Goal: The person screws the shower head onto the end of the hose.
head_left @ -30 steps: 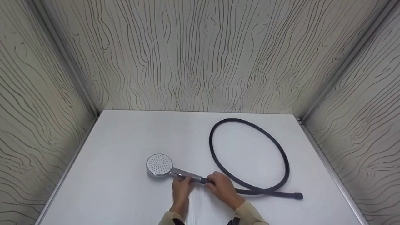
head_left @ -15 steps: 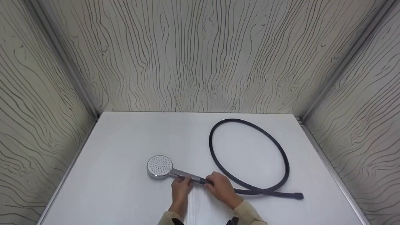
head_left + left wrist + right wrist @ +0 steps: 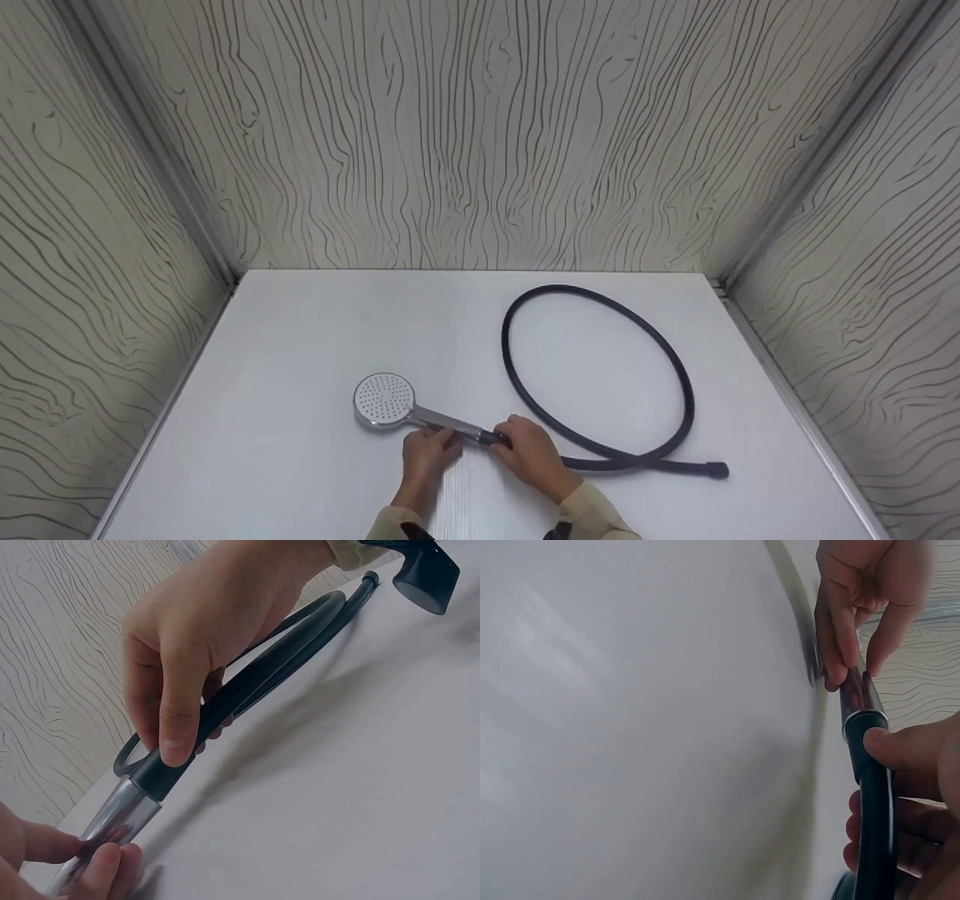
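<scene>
A chrome hand shower (image 3: 442,421) lies with its round white spray face (image 3: 384,399) up and to the left. Its handle's lower end meets the black fitting (image 3: 160,778) of a dark shower hose (image 3: 687,405). My left hand (image 3: 427,456) pinches the chrome handle between thumb and fingertips, close to the joint. My right hand (image 3: 534,454) holds the hose's black fitting, thumb on top and fingers curled beneath, as the right wrist view shows. Handle and fitting are in line and touching; any thread inside is hidden.
The hose makes one big loop on the white table (image 3: 315,322) to the right, crossing itself near its free end (image 3: 718,470). Wood-grain panels (image 3: 465,135) stand at the back and both sides, with grey metal rails (image 3: 832,157) at the corners.
My left hand has shifted slightly left, its wrist swinging outward, while still at the handle. My right hand stays at the fitting, and the shower and hose have barely moved.
</scene>
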`<move>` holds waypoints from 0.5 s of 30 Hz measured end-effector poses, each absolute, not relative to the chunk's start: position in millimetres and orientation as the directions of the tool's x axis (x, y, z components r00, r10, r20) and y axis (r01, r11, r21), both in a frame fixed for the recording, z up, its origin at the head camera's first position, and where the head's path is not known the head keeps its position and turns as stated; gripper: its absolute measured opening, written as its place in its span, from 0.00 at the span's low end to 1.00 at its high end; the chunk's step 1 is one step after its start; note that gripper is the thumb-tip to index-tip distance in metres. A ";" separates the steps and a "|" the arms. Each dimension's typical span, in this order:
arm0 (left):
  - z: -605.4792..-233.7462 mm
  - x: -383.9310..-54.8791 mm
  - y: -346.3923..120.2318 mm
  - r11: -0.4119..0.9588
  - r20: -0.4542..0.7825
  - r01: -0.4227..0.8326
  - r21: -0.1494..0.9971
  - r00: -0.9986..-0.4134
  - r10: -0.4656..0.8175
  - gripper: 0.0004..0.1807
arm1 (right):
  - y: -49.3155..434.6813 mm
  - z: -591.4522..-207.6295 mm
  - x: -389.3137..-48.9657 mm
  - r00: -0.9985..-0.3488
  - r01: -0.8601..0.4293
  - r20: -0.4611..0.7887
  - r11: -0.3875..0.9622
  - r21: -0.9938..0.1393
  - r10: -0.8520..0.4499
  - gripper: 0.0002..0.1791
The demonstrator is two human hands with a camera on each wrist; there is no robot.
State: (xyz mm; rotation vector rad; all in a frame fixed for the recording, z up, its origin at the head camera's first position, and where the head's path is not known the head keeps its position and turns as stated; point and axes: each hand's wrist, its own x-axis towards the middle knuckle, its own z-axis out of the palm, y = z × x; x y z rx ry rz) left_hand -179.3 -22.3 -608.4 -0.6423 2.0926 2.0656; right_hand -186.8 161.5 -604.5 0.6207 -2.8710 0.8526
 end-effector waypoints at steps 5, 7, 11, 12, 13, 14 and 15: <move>-606.6 -178.5 -28.3 -0.107 -0.422 -0.409 0.906 -0.892 -0.161 0.14 | 161.4 -607.3 -186.3 -0.915 -0.401 0.177 0.762 -0.508 -0.363 0.04; -606.4 -178.0 -29.7 -0.129 -0.418 -0.402 0.907 -0.896 -0.149 0.16 | 161.2 -608.3 -186.0 -0.914 -0.403 0.178 0.763 -0.505 -0.365 0.04; -605.1 -175.8 -32.4 -0.120 -0.403 -0.390 0.913 -0.906 -0.127 0.21 | 160.6 -609.9 -186.1 -0.912 -0.410 0.194 0.764 -0.498 -0.362 0.03; -604.9 -175.4 -33.0 -0.116 -0.399 -0.387 0.915 -0.909 -0.122 0.22 | 160.6 -609.7 -186.2 -0.912 -0.408 0.193 0.765 -0.498 -0.361 0.03; -604.5 -175.0 -33.8 -0.109 -0.395 -0.384 0.917 -0.911 -0.115 0.23 | 160.6 -609.9 -186.3 -0.912 -0.409 0.195 0.765 -0.497 -0.360 0.03; -603.8 -174.7 -34.7 -0.106 -0.396 -0.386 0.916 -0.912 -0.104 0.23 | 160.7 -610.1 -186.5 -0.913 -0.407 0.195 0.765 -0.498 -0.359 0.03; -603.3 -174.6 -35.5 -0.114 -0.398 -0.387 0.915 -0.912 -0.096 0.23 | 161.0 -610.2 -186.6 -0.913 -0.406 0.193 0.766 -0.499 -0.358 0.03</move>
